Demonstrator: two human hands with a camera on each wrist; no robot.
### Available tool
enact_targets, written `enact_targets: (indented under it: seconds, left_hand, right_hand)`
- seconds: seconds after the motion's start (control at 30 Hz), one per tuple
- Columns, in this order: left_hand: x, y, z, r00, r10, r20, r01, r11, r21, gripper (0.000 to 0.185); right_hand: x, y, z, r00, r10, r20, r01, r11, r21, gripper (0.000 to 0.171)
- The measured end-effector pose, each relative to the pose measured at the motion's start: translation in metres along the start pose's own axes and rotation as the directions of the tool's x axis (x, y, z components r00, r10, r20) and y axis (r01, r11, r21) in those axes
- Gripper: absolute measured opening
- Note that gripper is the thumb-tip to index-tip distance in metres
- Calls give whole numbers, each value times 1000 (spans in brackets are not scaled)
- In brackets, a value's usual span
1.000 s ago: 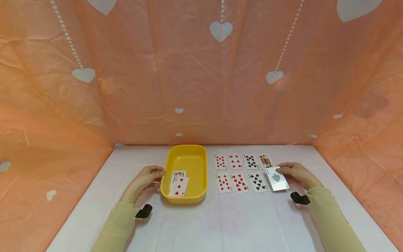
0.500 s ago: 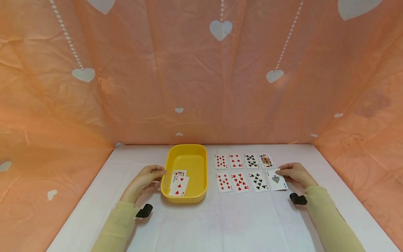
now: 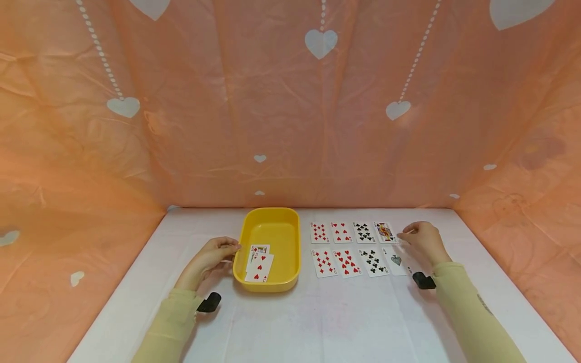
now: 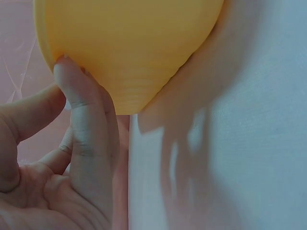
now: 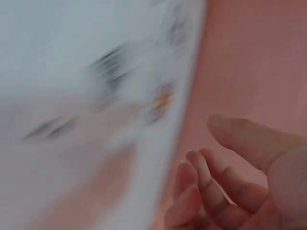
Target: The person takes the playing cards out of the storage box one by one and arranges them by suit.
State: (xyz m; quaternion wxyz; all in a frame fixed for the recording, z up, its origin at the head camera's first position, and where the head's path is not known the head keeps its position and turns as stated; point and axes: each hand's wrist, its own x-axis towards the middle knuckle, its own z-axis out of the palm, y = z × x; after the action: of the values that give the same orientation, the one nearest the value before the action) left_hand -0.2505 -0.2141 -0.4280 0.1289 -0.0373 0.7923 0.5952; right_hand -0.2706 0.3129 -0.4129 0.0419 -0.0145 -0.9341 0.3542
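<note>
My left hand pinches the left rim of a yellow plastic tray; the left wrist view shows thumb and index finger meeting at the rim. Inside the tray a three of hearts overlaps a face card. On the right, my right hand hovers near a jack, with nothing in its fingers. The ace of spades lies flat just below that hand, its right part overlapped by the wrist camera. Thumb and loosely bent fingers stand apart in the right wrist view, where the cards are blurred.
Several other playing cards lie face up in two rows between tray and right hand, among them a red diamond card, a heart card and a club card. Orange cloth with white hearts walls the white table.
The ace of spades has been laid down at the right end of the front row and let go. My right hand has lifted away, up toward the jack. The left hand stays at the tray.
</note>
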Motion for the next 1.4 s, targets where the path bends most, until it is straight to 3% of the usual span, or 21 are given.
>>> enact_targets:
  seconds: [0.1, 0.23, 0.37, 0.5, 0.8, 0.93, 1.07, 1.27, 1.4]
  left_hand:
    - [-1, 0, 0, 1000, 5, -3, -5, 1000, -4, 32]
    - [-1, -1, 1, 1000, 10, 0, -10, 1000, -21, 31]
    - [0, -3, 3, 1000, 10, -5, -11, 1000, -20, 32]
    - [3, -3, 6, 1000, 4, -3, -4, 1000, -22, 31]
    - [2, -1, 7, 1000, -11, -14, 11, 1000, 1, 33]
    - [1, -1, 6, 1000, -9, -12, 9, 1000, -1, 33]
    - [1, -2, 5, 1000, -14, -17, 14, 1000, 6, 33]
    - [1, -2, 4, 1000, -16, -10, 16, 1000, -12, 33]
    - [-1, -2, 4, 1000, 0, 2, 0, 999, -32, 32]
  right_hand:
    - [10, -34, 0, 993, -115, 19, 114, 993, 41, 27]
    - [19, -87, 8, 962, -212, 171, 169, 957, 236, 36]
    - [26, -131, 25, 909, -287, 304, 127, 882, 454, 40]
    - [32, -162, 42, 863, -337, 377, 82, 829, 554, 38]
    - [38, -202, 90, 787, -363, 499, -15, 798, 603, 34]
    - [38, -215, 117, 749, -341, 568, -71, 811, 580, 36]
    - [34, -225, 144, 717, -289, 635, -91, 863, 496, 38]
    - [28, -227, 175, 682, -218, 698, -9, 952, 306, 35]
    - [26, -228, 185, 671, -187, 717, 43, 976, 215, 37]
